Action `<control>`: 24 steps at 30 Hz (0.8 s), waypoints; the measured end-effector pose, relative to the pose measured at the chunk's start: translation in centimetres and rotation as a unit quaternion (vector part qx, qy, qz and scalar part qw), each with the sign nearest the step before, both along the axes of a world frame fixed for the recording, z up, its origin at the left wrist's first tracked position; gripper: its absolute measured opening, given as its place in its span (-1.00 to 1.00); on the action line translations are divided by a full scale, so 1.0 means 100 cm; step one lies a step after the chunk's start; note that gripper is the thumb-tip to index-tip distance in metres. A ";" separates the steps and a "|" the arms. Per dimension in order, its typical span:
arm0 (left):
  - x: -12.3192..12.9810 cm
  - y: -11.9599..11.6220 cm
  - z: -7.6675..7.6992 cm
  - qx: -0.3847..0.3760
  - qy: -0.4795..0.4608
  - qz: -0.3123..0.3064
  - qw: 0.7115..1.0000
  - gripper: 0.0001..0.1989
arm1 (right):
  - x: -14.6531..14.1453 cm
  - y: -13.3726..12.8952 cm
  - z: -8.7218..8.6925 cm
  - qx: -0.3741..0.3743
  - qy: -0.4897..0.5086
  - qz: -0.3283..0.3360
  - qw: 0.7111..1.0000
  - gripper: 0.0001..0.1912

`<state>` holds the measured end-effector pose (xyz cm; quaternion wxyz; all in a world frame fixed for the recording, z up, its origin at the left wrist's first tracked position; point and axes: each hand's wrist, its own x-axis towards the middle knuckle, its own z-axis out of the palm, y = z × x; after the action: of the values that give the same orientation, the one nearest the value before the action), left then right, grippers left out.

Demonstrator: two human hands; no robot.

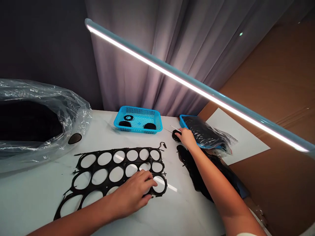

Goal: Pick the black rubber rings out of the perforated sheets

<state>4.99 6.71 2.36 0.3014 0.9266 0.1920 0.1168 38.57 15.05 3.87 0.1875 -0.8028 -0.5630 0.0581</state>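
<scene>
A black sheet with rows of large round holes [112, 163] lies flat on the white table. Over its right end rests my left hand [137, 186], palm down, fingers loosely bent and thumb apart, with nothing seen in its grasp. Farther right, my right hand [188, 137] is closed on a thin pale pointed tool [175, 127], whose exact kind I cannot make out. Just beside those fingertips is a small stack of black round pieces [175, 135], partly covered by the hand. Below the right forearm lies a pile of black sheets [200, 178].
A blue perforated basket [159, 123] at the back holds a black ring and black round pieces. Another blue basket [182, 120] carries a bagged dark bundle [204, 131]. On the left stands a large clear plastic bag [73, 108], near a dark oval disc [74, 138]. A lit tube lamp [172, 76] crosses above.
</scene>
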 end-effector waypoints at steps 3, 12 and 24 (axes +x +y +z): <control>0.022 -0.018 -0.017 0.181 0.065 -0.023 0.981 -0.67 | -0.010 -0.018 -0.001 0.004 0.007 0.046 0.999 -0.78; 0.062 -0.037 -0.025 0.184 0.166 -0.019 0.969 -0.70 | -0.072 -0.026 -0.043 -0.064 0.054 0.189 0.978 -0.89; 0.091 -0.051 -0.007 -0.057 0.098 0.008 0.993 -0.89 | -0.059 -0.034 -0.022 -0.092 -0.023 0.146 0.985 -0.93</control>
<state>14.11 1.62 1.70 0.3326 0.9132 0.2349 0.0163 32.66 11.63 1.68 0.0898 -0.7266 -0.6709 0.1180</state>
